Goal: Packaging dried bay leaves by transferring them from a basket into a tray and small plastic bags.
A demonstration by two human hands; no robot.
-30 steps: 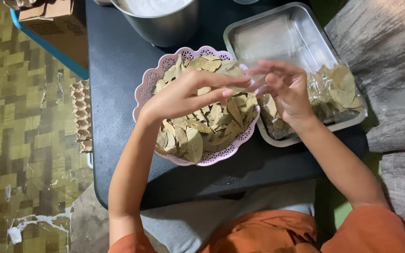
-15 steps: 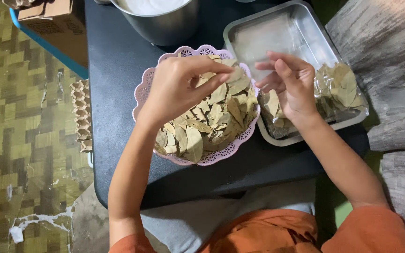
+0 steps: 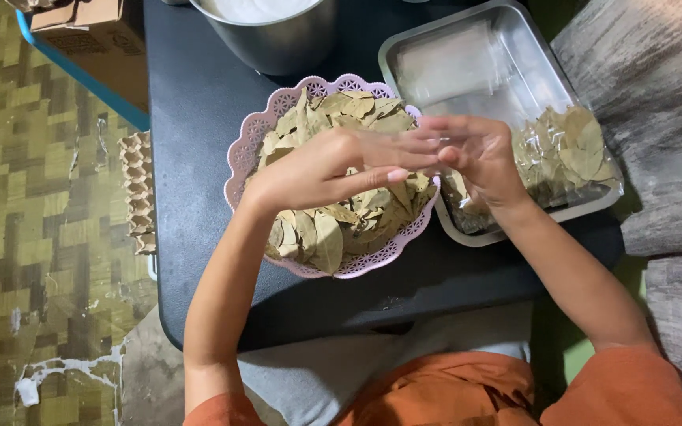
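Many dried green-brown leaves (image 3: 333,213), heaped.

1. left hand (image 3: 321,170) sits over the middle of the pink basket (image 3: 248,146), so the dried leaves (image 3: 333,229) under it are hidden; fingertips are blurry too
2. right hand (image 3: 475,158) covers the near left corner of the metal tray (image 3: 467,47); can't tell if it's pinching anything
3. steel pot (image 3: 274,39) at the table's far edge is chopped off by the top of the frame
4. cardboard box (image 3: 96,39) also cut off up top; egg carton (image 3: 137,193) half tucked under the table's left edge
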